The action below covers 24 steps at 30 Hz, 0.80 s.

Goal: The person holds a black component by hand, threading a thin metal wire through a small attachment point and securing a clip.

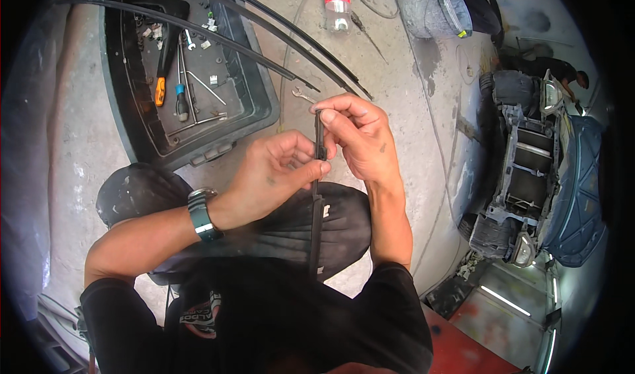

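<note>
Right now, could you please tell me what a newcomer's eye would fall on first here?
Probably the left hand and right hand near the middle, pinching a narrow black strip. Next might come the dark plastic tray at the upper left, with an orange-handled tool among the things inside. At the right, a car front with its inner frame exposed also stands out.

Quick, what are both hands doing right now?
Left hand: closed, pinching the black strip.
Right hand: closed, pinching the same strip nearer its far end.
</note>
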Motion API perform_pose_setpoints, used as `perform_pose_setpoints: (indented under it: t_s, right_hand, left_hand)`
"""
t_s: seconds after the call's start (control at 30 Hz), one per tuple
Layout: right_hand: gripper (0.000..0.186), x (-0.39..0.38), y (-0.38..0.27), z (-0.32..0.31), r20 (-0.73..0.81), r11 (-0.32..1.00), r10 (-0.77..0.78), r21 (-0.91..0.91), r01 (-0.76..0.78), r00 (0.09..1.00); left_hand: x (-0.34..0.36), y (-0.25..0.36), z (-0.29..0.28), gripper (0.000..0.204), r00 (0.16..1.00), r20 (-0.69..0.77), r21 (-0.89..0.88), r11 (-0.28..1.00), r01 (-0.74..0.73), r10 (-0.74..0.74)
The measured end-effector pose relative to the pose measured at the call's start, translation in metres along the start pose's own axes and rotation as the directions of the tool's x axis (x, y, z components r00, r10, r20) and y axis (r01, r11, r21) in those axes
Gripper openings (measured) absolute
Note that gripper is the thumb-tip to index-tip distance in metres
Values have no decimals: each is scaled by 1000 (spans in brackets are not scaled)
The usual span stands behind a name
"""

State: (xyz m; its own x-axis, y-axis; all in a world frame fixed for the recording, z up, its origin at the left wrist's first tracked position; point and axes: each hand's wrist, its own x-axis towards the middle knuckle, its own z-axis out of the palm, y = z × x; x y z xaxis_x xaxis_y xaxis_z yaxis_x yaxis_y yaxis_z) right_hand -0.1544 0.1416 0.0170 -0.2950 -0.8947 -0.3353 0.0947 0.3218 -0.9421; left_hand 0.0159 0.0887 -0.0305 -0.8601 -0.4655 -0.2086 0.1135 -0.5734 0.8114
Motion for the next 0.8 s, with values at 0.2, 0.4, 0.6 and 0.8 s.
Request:
perform_pose_setpoints:
  t_s: [0.2,0.4,0.6,0.8]
  right_hand:
    - [14,-1,-3,13,-98,998,-50,-40,47,994]
    - [15,-3,-3,4,-22,994,-6,113,9,1000]
    - [16,0,3,-4,101,960,9,276,-37,995]
    - [15,0,3,1,123,957,15,287,-50,992]
  left_hand:
    - [-2,1,-3,21,999,-34,-1,1000,-18,18]
    - [1,6,-3,22,998,-56,-91,996,-24,19]
    - [1,14,0,20,996,-87,-66,998,-15,9]
    - [6,11,-4,20,948,-200,25,969,-247,247]
